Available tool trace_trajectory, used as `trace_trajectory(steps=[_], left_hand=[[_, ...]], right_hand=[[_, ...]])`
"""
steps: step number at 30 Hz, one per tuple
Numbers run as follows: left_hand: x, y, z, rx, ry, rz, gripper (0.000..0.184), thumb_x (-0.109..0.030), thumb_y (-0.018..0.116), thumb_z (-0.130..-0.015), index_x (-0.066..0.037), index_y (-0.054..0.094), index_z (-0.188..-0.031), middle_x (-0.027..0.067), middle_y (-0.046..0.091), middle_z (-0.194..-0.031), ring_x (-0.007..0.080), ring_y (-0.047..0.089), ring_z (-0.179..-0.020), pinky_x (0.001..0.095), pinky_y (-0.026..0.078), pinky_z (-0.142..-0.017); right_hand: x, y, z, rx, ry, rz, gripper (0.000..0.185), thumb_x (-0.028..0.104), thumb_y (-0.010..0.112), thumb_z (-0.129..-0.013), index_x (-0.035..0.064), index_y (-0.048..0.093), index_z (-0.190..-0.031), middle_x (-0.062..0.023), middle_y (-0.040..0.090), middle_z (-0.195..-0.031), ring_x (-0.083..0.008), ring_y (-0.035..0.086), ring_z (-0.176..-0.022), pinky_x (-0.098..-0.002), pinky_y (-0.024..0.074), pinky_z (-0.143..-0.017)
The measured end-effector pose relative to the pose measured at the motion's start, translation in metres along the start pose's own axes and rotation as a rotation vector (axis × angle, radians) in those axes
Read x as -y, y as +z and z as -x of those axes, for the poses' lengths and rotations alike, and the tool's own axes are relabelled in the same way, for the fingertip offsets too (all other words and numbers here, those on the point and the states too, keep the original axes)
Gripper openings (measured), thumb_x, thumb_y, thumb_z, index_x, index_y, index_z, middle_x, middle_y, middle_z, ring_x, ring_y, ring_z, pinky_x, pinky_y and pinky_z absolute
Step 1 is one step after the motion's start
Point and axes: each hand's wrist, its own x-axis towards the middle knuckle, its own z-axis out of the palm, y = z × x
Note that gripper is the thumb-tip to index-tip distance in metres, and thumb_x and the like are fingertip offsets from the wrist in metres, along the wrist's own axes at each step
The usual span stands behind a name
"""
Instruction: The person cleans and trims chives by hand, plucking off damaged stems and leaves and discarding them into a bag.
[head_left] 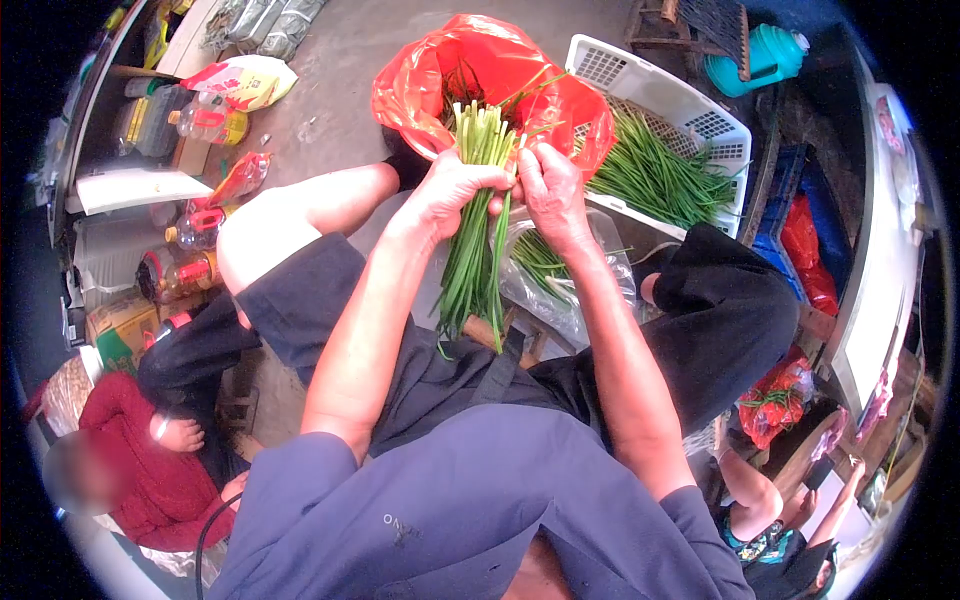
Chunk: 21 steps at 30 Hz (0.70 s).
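My left hand [450, 192] is wrapped around a bunch of garlic chives [475, 240], pale cut ends up and green leaves hanging down over my lap. Beside it, my right hand [552, 195] pinches at the stems near the top of the bunch; thumb and forefinger are closed on a chive stalk. Just beyond both hands a red plastic bag [430, 75] stands wide, with loose plant bits inside. More chives [660, 165] lie in a white plastic basket [600, 60] to the right. Under my right forearm, a clear plastic bag [600, 235] holds further green leaves.
Bottles of oil [210, 122] and packets crowd a shelf at the left. A person in a red sweater [150, 465] sits at lower left; another person's legs [750, 495] show at lower right. A teal jug [765, 60] and blue crate [785, 215] stand right.
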Motion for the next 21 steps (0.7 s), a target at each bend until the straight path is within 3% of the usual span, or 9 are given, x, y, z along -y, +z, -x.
trace_trajectory(steps=[7, 12, 15, 21], left_hand=[[-0.003, 0.001, 0.001, -0.002, -0.027, 0.026, 0.018, -0.006, 0.065, -0.078, -0.001, 0.061, -0.094, 0.0082, 0.065, -0.076, 0.0124, 0.059, -0.059, 0.0222, 0.046, -0.050], [-0.003, 0.001, 0.001, -0.042, -0.046, 0.060, 0.018, -0.006, 0.065, -0.079, 0.000, 0.060, -0.095, 0.0097, 0.067, -0.079, 0.0137, 0.063, -0.063, 0.0227, 0.048, -0.050], [-0.002, 0.000, 0.001, -0.020, -0.044, 0.063, 0.018, -0.006, 0.066, -0.080, 0.000, 0.060, -0.096, 0.0104, 0.067, -0.080, 0.0138, 0.063, -0.063, 0.0228, 0.049, -0.050], [-0.001, 0.000, -0.001, -0.062, -0.037, 0.009, 0.019, -0.005, 0.065, -0.078, 0.000, 0.060, -0.096, 0.0109, 0.067, -0.080, 0.0133, 0.062, -0.061, 0.0232, 0.048, -0.050]], right_hand=[[-0.001, 0.000, 0.000, -0.014, 0.119, -0.117, 0.026, 0.019, 0.054, -0.093, -0.0009, 0.056, -0.076, -0.0080, 0.062, -0.068, -0.0126, 0.058, -0.059, -0.0312, 0.0469, -0.054], [-0.011, 0.004, -0.004, -0.145, 0.128, -0.211, 0.025, 0.021, 0.054, -0.094, -0.0010, 0.062, -0.085, -0.0060, 0.063, -0.073, -0.0115, 0.059, -0.061, -0.0280, 0.0484, -0.056], [-0.006, 0.000, -0.004, -0.118, 0.242, -0.283, 0.024, 0.021, 0.054, -0.094, -0.0007, 0.062, -0.088, -0.0053, 0.064, -0.076, -0.0104, 0.059, -0.062, -0.0262, 0.0492, -0.058], [-0.007, 0.004, -0.006, -0.078, 0.267, -0.466, 0.024, 0.022, 0.056, -0.094, -0.0002, 0.062, -0.087, -0.0032, 0.064, -0.074, -0.0090, 0.058, -0.058, -0.0252, 0.0475, -0.054]])
